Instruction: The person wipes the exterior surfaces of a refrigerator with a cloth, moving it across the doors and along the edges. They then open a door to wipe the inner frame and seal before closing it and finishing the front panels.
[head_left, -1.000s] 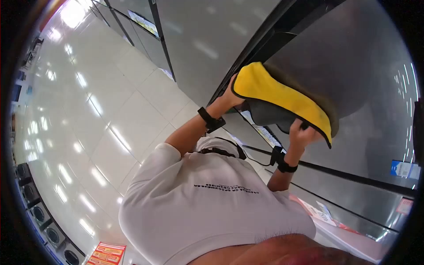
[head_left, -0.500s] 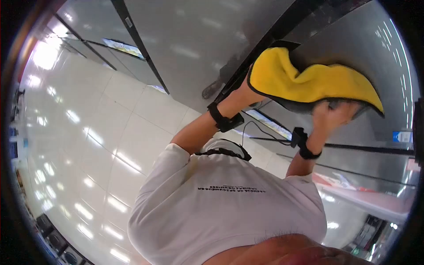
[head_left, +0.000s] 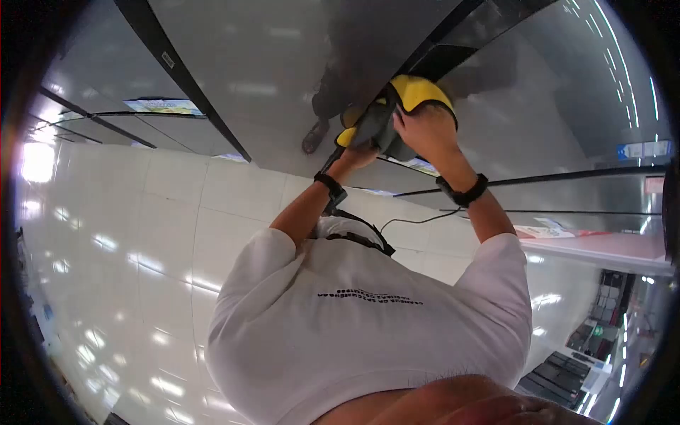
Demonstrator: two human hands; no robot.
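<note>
A yellow and grey cloth [head_left: 419, 91] with dark edging is bunched up against tall, glossy dark grey panels, near the black gap between them. My right hand [head_left: 431, 133] is closed on its right part, thumb side toward the grey face. Lower and to the left, my left hand [head_left: 360, 156] grips the other end, its fingers partly hidden by folds. Behind the cloth lies the right panel [head_left: 531, 106], and beside it the left panel [head_left: 276, 64] carries a dark reflection. Each wrist wears a black strap with a small device.
Colourful labels [head_left: 163, 106] sit on panels at the left, and a blue-white sticker [head_left: 644, 150] is at the far right. A thin cable [head_left: 418, 222] runs between my wrists. Pale shiny tiles [head_left: 170, 205] cover the floor. A pink-edged ledge [head_left: 602, 244] stands at right.
The cloth was spread wide over the right panel and is now gathered up. My right hand has moved left and up toward my left hand, which has come out from behind the cloth.
</note>
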